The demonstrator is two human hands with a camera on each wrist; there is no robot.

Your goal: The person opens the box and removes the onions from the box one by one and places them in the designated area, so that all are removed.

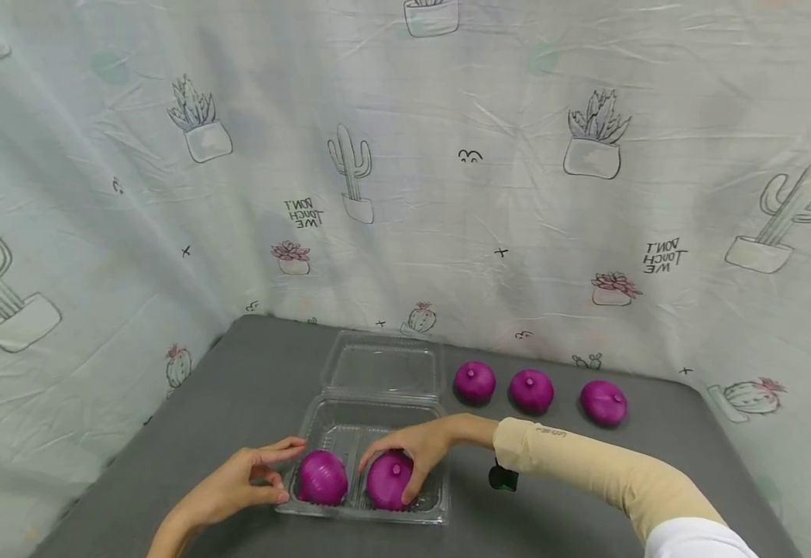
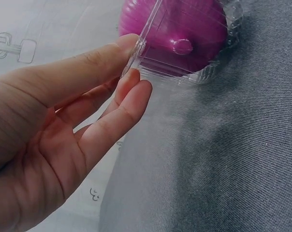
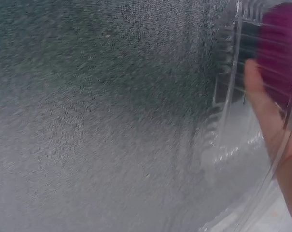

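A clear plastic clamshell container (image 1: 338,418) lies unfolded on the table, its lid (image 1: 384,368) tipped back toward the curtain. My left hand (image 1: 238,479) pinches the container's near left rim between thumb and fingers; the left wrist view shows the thumb on that thin edge. Close to it, in the front left of the base, sits a purple-red onion (image 1: 323,478). My right hand (image 1: 422,447) reaches into the base from the right, thumb and fingers around a second onion (image 1: 387,482) at front right. In the right wrist view, this onion (image 3: 280,53) shows through the container's wall.
Three more onions, a left one (image 1: 475,383), a middle one (image 1: 531,390) and a right one (image 1: 603,402), stand in a row at the back right of the grey table (image 1: 530,519). A pale curtain (image 1: 433,217) printed with cacti hangs behind and beside the table.
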